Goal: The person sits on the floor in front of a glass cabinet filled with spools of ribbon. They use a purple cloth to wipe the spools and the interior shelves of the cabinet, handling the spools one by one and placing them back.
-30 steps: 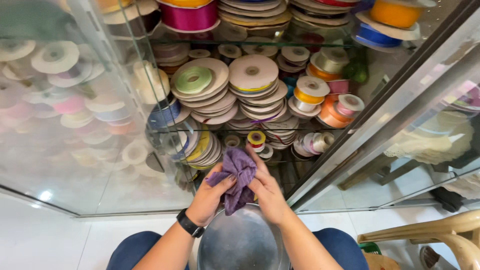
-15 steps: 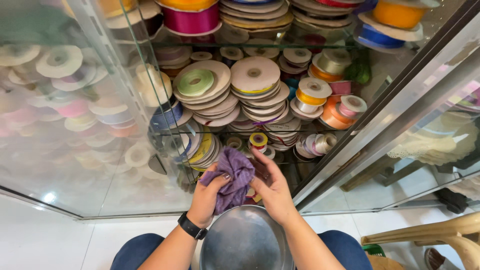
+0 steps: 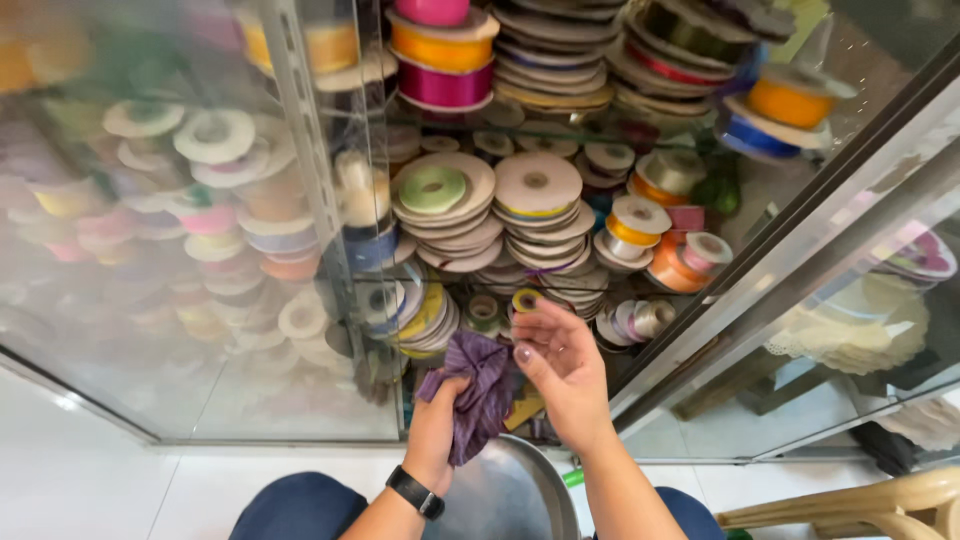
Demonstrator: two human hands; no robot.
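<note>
My left hand (image 3: 437, 430) grips a crumpled purple cloth (image 3: 480, 390) just above a round metal bowl (image 3: 500, 497) resting on my lap. A black watch sits on that wrist. My right hand (image 3: 560, 365) is raised beside the cloth with its fingers spread, palm toward me, holding nothing. It hovers in front of the lower shelf of an open glass cabinet (image 3: 330, 200), close to a small yellow ribbon spool (image 3: 526, 299) and several stacked ribbon rolls (image 3: 537, 200).
The glass door (image 3: 180, 300) stands to the left, with blurred spools behind it. Shelves hold many ribbon spools in orange, pink, blue and green. A metal frame (image 3: 790, 260) runs diagonally on the right. A beige chair arm (image 3: 860, 500) is at the lower right.
My right hand has let go of the cloth and lifted with fingers spread toward the shelf. My left hand keeps the cloth. The view has moved closer to the cabinet.
</note>
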